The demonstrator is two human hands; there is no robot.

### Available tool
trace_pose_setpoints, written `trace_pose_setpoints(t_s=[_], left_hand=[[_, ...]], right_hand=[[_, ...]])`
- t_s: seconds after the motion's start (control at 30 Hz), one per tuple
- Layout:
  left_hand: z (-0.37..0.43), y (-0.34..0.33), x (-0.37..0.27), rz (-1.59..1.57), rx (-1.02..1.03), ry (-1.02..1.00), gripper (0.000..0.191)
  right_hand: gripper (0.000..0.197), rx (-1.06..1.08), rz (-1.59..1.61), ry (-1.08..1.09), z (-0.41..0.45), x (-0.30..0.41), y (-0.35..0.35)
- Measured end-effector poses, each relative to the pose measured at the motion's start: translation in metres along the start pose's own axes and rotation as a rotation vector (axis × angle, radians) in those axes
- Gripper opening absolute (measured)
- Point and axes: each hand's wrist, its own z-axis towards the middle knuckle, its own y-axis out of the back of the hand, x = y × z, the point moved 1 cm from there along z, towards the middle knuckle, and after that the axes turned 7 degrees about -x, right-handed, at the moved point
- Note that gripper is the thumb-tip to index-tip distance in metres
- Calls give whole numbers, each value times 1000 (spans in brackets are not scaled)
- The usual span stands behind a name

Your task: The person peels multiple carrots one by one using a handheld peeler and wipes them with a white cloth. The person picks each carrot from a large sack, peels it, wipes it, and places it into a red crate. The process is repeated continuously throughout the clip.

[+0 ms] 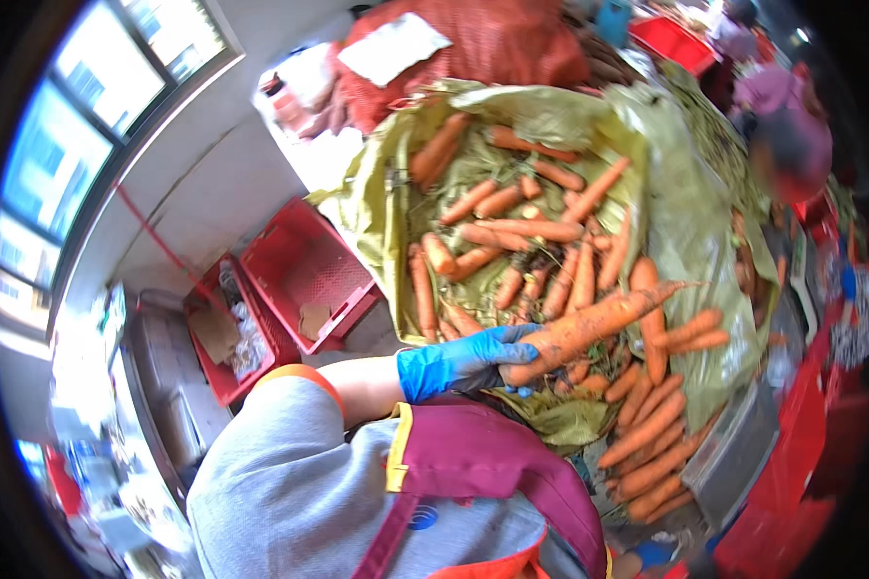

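My left hand (pixel 478 358), in a blue glove, grips a large, soil-marked carrot (pixel 586 333) by its thick end. The carrot's thin tip points right, above the opened yellow-green woven sack (pixel 366 239). Many loose carrots (pixel 529 230) lie inside the sack, some with dirt and bits of green top. Below and right of the held carrot, more carrots (pixel 644 434) are heaped against a grey metal container (pixel 735 456). At the bottom edge, a blurred blue glove beside bare skin appears to be my right hand (pixel 652 554); its fingers and any contents cannot be made out.
Left of the sack stand two red plastic crates (pixel 304 268), (pixel 242 340), the nearer-to-wall one holding cardboard and clear plastic. Full red mesh sacks (pixel 478 51) lie behind, with white paper on top. Another person (pixel 782 137) is at upper right, near a red tray (pixel 670 43).
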Motion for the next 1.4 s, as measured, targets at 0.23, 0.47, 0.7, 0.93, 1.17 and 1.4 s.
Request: trace_pose_setpoints(t_s=[0.23,0.47,0.7,0.93,1.17,1.4], left_hand=[[16,1,-4,47,87,-116,67],[25,2,-5,491,-151,-317,64],[7,-5,-18,925,-124,-541,83],[11,7,-16,830,-127,-537,80],[13,20,-28,989,-84,-612,81],[18,7,-38,431,-87,-150,80]], right_hand=[[28,162,276,256,-45,160,-25],[20,446,546,743,-145,345,-75],[21,313,515,590,-120,366,-138],[15,540,652,151,-110,361,-138],[19,426,605,434,-122,350,-143],[10,589,775,-45,-124,370,-127]])
